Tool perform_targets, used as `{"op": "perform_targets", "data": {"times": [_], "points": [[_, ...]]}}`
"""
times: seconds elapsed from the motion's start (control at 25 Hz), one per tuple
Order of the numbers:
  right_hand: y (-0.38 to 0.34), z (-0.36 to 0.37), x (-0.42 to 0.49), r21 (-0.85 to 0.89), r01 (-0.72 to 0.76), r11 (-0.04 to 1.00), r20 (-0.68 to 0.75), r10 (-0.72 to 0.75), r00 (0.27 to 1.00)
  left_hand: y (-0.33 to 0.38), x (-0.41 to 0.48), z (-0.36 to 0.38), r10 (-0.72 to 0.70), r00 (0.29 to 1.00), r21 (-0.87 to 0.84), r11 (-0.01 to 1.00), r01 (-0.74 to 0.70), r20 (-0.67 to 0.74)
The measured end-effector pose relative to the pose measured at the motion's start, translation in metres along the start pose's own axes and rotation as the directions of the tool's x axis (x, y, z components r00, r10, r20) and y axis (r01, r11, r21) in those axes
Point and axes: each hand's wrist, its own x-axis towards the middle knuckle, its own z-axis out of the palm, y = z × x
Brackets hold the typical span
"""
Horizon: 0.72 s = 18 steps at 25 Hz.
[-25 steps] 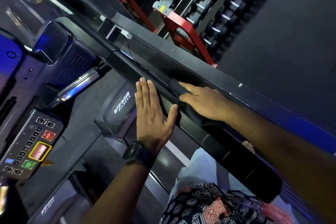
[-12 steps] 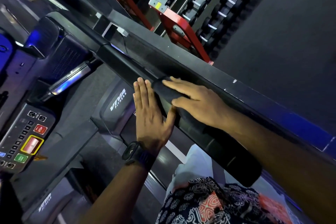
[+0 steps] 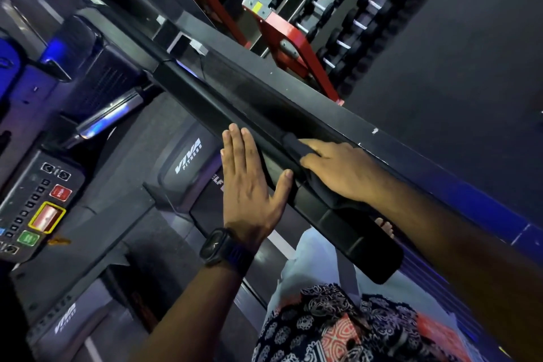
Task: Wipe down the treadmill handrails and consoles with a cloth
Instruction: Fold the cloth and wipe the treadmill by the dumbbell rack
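Since the earlier frame the right hand (image 3: 340, 173) has slid slightly back along the black handrail (image 3: 361, 247) toward the person, taking the dark cloth (image 3: 293, 147) with it, while the left hand (image 3: 249, 191) has hardly shifted. Nearest, above a black wristwatch (image 3: 216, 245), the left hand lies flat with straight, closed fingers, its thumb touching the rail's side and holding nothing. Just beyond, the right hand presses palm-down on the cloth atop the rail, fingers fairly straight; farther left sits the console (image 3: 38, 209), and behind the rail a dumbbell rack (image 3: 338, 9).
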Motion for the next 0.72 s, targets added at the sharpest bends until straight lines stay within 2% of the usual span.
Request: {"op": "perform_targets", "data": {"times": [0.16,0.2,0.28,0.32,0.36,0.48,0.52,0.64,0.68,0.72], "points": [[-0.01,0.005,-0.016,0.08,0.216,0.973,-0.08,-0.21,0.974,0.003,-0.005,0.001,0.02,1.0,-0.002,1.0,-0.02,-0.006],[-0.011,0.002,-0.011,0.085,0.175,0.981,-0.04,-0.172,0.984,0.004,-0.005,0.002,0.019,1.0,0.003,1.0,-0.019,-0.009],[-0.004,-0.002,-0.004,0.022,-0.032,0.999,0.054,0.031,0.998,0.005,-0.007,0.001,0.013,1.0,0.013,1.0,-0.013,-0.002],[0.002,-0.002,-0.008,-0.004,-0.087,0.996,0.05,0.087,0.995,0.005,-0.008,0.001,0.017,1.0,0.01,1.0,-0.017,0.005],[0.005,-0.001,-0.016,0.002,-0.077,0.997,0.016,0.077,0.997,0.005,-0.007,0.0,0.025,1.0,0.003,1.0,-0.025,0.008],[-0.009,0.003,-0.032,0.102,0.157,0.982,-0.102,-0.147,0.984,0.004,-0.007,0.003,0.04,0.999,-0.03,0.999,-0.041,-0.024],[-0.01,0.002,-0.029,0.113,0.158,0.981,-0.087,-0.149,0.985,0.004,-0.007,0.004,0.04,0.999,-0.036,0.999,-0.041,-0.029],[0.009,0.001,-0.022,-0.004,-0.07,0.998,0.0,0.07,0.998,0.01,-0.012,0.004,0.023,1.0,-0.016,1.0,-0.024,-0.011],[0.014,0.001,-0.029,-0.026,-0.079,0.997,-0.02,0.078,0.997,0.013,-0.015,0.004,0.026,1.0,-0.011,1.0,-0.026,-0.008],[0.013,0.003,-0.038,-0.025,-0.021,0.999,-0.054,0.02,0.998,0.016,-0.017,0.004,0.034,0.999,-0.014,0.999,-0.035,-0.012]]}}
